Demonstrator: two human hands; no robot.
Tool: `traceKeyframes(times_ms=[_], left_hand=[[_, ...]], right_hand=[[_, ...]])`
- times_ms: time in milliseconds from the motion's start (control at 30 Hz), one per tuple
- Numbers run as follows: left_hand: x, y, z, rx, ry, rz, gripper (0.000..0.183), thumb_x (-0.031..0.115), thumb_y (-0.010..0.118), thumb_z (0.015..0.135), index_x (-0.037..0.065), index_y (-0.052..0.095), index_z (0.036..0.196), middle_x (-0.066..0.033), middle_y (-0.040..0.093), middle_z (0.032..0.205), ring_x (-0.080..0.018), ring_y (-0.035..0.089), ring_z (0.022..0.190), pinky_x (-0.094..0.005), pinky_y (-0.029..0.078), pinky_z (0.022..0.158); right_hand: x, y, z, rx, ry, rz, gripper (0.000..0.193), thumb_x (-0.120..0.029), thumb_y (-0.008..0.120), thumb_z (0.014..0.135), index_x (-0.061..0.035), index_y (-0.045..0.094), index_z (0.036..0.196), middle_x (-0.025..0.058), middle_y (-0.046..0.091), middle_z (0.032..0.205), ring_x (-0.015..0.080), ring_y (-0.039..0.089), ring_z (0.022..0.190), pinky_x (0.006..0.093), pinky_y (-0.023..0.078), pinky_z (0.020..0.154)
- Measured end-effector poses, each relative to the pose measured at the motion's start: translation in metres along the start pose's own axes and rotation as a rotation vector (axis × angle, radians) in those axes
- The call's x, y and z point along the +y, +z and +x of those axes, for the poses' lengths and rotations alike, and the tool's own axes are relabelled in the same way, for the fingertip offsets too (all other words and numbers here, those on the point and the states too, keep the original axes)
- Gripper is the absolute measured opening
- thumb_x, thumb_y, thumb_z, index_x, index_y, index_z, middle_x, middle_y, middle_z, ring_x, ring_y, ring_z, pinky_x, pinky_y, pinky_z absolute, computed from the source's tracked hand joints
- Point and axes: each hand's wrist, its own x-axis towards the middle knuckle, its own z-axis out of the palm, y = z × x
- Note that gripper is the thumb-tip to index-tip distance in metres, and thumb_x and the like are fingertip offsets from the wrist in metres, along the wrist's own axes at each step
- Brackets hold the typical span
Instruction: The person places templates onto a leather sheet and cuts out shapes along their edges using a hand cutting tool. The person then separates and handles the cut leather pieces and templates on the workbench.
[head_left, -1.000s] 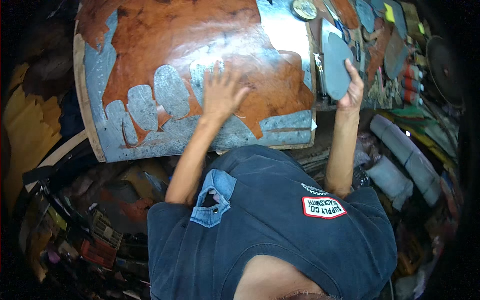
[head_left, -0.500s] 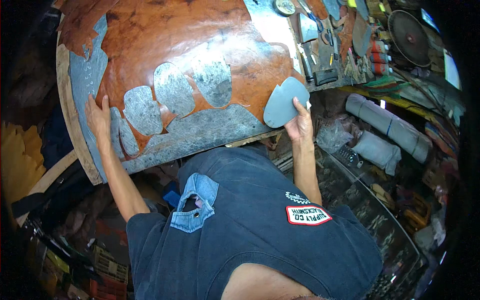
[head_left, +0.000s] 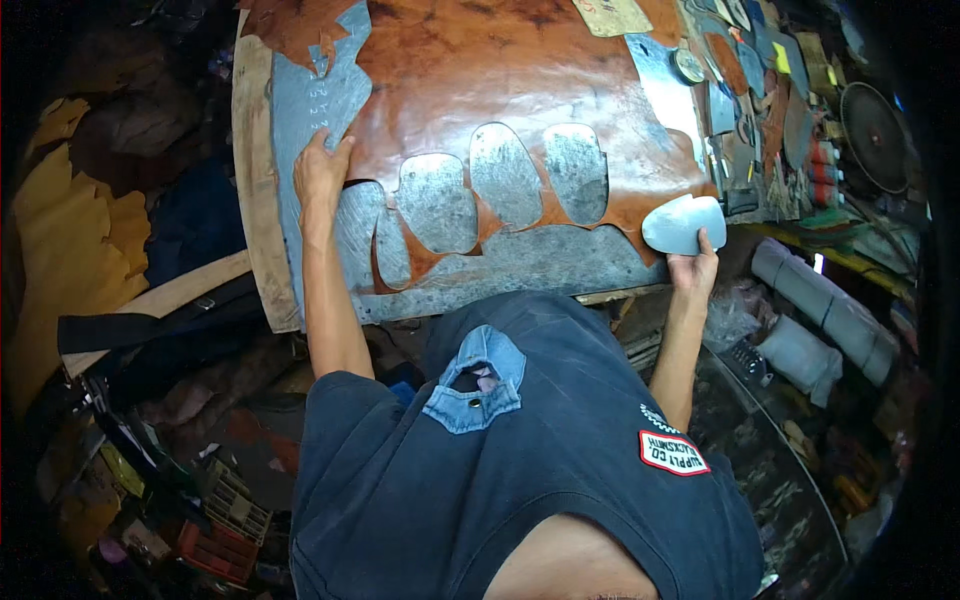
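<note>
A brown leather hide [head_left: 500,80] lies over a grey metal-topped table [head_left: 560,262]. Several rounded shapes have been cut out of its near part, and the grey top shows through the holes. My left hand [head_left: 322,175] rests on the grey surface by the hide's left edge, thumb and fingers apart. At the hide's near right corner, my right hand [head_left: 693,270] grips a smooth, pale grey rounded template [head_left: 680,228] with a small notch in its edge. The thumb lies on top of it; the other fingers are mostly hidden beneath.
A round tin [head_left: 688,66] and small tools stand at the far right, near several red-labelled bottles [head_left: 824,172] and a round fan-like guard [head_left: 875,135]. Wrapped rolls [head_left: 825,300] lie right of the table. Yellow leather [head_left: 75,250] hangs at the left.
The whole view has shifted, so table and hands appear further right. The template in my right hand has turned from upright to nearly sideways. My left hand stays by the hide's left edge.
</note>
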Motion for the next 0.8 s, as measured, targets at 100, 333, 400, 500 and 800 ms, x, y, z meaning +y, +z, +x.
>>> traceKeyframes(times_ms=[100,333,400,500,800], left_hand=[[-0.038,0.016,0.017,-0.165,-0.028,-0.193,0.040,0.039,0.069,0.084,0.001,0.071,0.098,-0.0223,0.070,0.094,-0.0378,0.067,0.087,-0.0426,0.052,0.077],[-0.081,0.009,0.039,-0.345,0.095,-0.442,0.030,0.026,0.066,0.093,-0.003,0.068,0.097,-0.0053,0.066,0.085,-0.0134,0.058,0.081,-0.0294,0.047,0.076],[-0.095,0.002,0.047,-0.281,0.009,-0.508,0.031,0.027,0.067,0.092,-0.003,0.067,0.097,-0.0059,0.067,0.087,-0.0134,0.058,0.081,-0.0287,0.047,0.076],[-0.158,-0.025,0.067,-0.236,-0.036,-0.325,0.031,0.028,0.068,0.091,-0.003,0.068,0.095,-0.0084,0.069,0.085,-0.0150,0.059,0.078,-0.0305,0.048,0.074],[-0.171,-0.064,0.072,-0.409,-0.125,0.011,0.030,0.029,0.068,0.091,0.000,0.065,0.084,-0.0062,0.061,0.073,-0.0148,0.052,0.069,-0.0335,0.045,0.067]], right_hand=[[0.013,0.005,0.007,-0.054,0.009,0.008,0.046,-0.006,0.062,0.089,-0.0051,0.050,0.134,0.0145,0.058,0.132,0.0332,0.055,0.123,0.0567,0.040,0.108],[0.052,0.034,-0.037,-0.176,0.059,-0.185,0.032,-0.014,0.064,0.092,0.0005,0.056,0.119,0.0096,0.065,0.111,0.0210,0.064,0.100,0.0396,0.052,0.095],[0.063,0.036,-0.059,-0.173,-0.099,-0.384,0.026,-0.012,0.062,0.093,0.0014,0.059,0.115,0.0104,0.068,0.106,0.0197,0.065,0.094,0.0362,0.054,0.089],[0.086,0.022,-0.084,-0.222,0.152,-0.545,0.026,-0.009,0.061,0.093,0.0039,0.061,0.115,0.0119,0.069,0.103,0.0182,0.065,0.093,0.0339,0.054,0.085],[0.096,0.005,-0.092,-0.258,0.146,-0.665,0.034,-0.015,0.062,0.095,0.0038,0.056,0.123,0.0119,0.067,0.104,0.0163,0.066,0.083,0.0266,0.056,0.068]])
